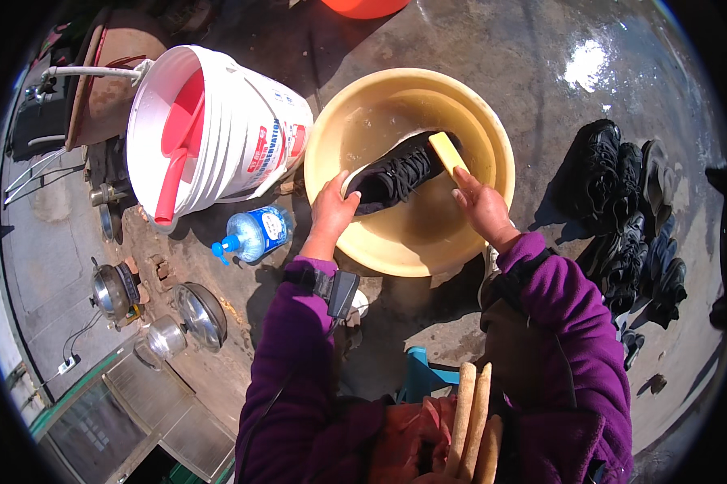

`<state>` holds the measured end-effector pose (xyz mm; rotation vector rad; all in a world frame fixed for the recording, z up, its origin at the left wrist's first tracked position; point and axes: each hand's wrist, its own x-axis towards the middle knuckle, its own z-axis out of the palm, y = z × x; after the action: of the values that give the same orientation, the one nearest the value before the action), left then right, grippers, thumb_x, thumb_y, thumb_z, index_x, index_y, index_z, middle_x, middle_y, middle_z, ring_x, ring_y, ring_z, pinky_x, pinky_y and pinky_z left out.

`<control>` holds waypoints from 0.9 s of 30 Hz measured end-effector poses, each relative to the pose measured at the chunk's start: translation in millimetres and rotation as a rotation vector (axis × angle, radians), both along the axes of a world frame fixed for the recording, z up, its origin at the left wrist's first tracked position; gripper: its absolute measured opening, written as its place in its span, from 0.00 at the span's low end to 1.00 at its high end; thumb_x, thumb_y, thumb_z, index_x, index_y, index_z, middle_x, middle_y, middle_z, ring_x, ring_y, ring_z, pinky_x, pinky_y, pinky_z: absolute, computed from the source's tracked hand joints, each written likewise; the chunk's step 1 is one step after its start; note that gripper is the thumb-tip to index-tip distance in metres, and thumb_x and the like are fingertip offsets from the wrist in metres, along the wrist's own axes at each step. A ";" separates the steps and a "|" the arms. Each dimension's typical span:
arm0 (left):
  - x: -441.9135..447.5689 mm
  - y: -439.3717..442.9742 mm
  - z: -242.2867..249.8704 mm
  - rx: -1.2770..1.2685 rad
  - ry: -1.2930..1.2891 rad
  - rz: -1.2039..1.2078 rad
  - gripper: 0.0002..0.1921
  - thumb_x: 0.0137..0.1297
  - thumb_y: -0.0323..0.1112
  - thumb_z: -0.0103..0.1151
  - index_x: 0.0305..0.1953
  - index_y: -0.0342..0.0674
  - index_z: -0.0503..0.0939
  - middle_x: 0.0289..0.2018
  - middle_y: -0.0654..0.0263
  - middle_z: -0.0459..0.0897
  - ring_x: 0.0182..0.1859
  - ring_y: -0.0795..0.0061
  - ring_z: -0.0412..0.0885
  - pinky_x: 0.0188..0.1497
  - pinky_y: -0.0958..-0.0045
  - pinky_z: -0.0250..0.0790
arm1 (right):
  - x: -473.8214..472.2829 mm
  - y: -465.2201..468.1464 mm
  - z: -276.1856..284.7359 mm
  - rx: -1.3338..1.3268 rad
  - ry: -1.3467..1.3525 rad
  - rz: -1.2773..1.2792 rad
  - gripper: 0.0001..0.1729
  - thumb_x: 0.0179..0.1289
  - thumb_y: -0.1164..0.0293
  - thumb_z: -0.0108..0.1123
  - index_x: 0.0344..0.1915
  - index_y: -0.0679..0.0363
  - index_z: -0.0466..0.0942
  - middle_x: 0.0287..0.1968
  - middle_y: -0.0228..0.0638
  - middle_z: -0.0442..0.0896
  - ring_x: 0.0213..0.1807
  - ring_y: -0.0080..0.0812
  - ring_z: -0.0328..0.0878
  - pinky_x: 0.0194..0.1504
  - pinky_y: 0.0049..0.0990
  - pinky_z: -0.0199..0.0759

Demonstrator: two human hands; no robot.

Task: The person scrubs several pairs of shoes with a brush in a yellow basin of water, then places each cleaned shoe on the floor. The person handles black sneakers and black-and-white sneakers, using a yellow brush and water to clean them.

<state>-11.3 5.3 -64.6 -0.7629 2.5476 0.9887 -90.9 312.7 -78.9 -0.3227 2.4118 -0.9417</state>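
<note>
A black lace-up shoe [400, 172] with a pale sole edge is tilted inside a yellow plastic basin [409, 260] that holds some cloudy water. My left hand [333, 212] grips the shoe at its heel opening, thumb on the collar. In my right hand [483, 206] is a yellow oblong block [448, 152], its far end against the toe of the shoe. Whether it is a scrubbing brush or a bar of soap, I cannot tell; its underside is hidden. The shoe's toe is partly covered by the block.
Left of the basin stand a white bucket [233, 127] with a red dipper [179, 151] and a blue pump bottle [257, 233]. Several shoes [620, 212] line the floor at right. Metal pots [167, 337] sit at lower left. A blue stool [421, 375] is close to my legs.
</note>
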 end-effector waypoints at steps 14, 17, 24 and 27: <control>23.2 50.9 28.5 -0.459 0.414 -0.128 0.09 0.53 0.29 0.56 0.37 0.40 0.79 0.38 0.59 0.80 0.43 0.55 0.78 0.47 0.60 0.71 | -12.0 -58.7 -30.0 -0.252 0.035 0.034 0.27 0.65 0.61 0.59 0.64 0.50 0.70 0.35 0.50 0.81 0.40 0.52 0.79 0.45 0.44 0.72; 26.6 69.5 23.3 -0.529 0.425 -0.137 0.10 0.54 0.28 0.58 0.39 0.39 0.78 0.42 0.60 0.78 0.48 0.56 0.75 0.52 0.60 0.68 | -19.1 -61.8 -20.9 -0.287 -0.012 0.000 0.27 0.65 0.61 0.58 0.64 0.48 0.69 0.39 0.51 0.82 0.42 0.52 0.79 0.45 0.44 0.72; 27.8 121.9 0.6 -0.030 0.180 -0.229 0.11 0.58 0.30 0.61 0.43 0.41 0.80 0.44 0.61 0.80 0.47 0.59 0.79 0.47 0.63 0.72 | -35.5 -18.2 -2.7 -0.053 -0.059 0.007 0.25 0.66 0.60 0.56 0.63 0.46 0.71 0.37 0.45 0.82 0.43 0.48 0.81 0.45 0.42 0.73; 19.0 109.8 8.0 -0.150 0.220 -0.330 0.18 0.59 0.33 0.62 0.52 0.46 0.78 0.50 0.60 0.79 0.49 0.59 0.79 0.49 0.63 0.73 | -33.7 -9.9 3.4 0.196 -0.059 0.029 0.25 0.66 0.62 0.55 0.63 0.45 0.71 0.42 0.45 0.81 0.45 0.47 0.80 0.47 0.40 0.73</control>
<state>7.7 115.1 -56.5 -0.2620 2.8379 0.8187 -124.5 302.8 -75.4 -0.2533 2.4139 -0.6860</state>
